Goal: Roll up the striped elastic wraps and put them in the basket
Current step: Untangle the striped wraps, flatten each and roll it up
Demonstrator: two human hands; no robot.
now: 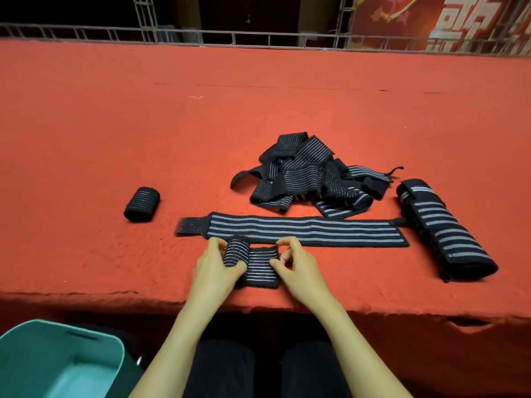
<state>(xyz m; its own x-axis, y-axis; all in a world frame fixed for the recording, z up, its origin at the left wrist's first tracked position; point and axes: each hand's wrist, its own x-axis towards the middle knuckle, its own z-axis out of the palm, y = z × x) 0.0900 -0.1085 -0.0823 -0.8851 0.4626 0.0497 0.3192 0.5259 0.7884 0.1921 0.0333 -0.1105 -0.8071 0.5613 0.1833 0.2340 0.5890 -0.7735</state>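
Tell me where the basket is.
The teal basket is in the bottom-left corner of the head view, below the near edge of the red table, down-left of the left hand.

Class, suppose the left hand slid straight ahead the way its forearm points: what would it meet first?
Probably the long flat wrap lying just beyond the left hand, which grips a half-rolled wrap.
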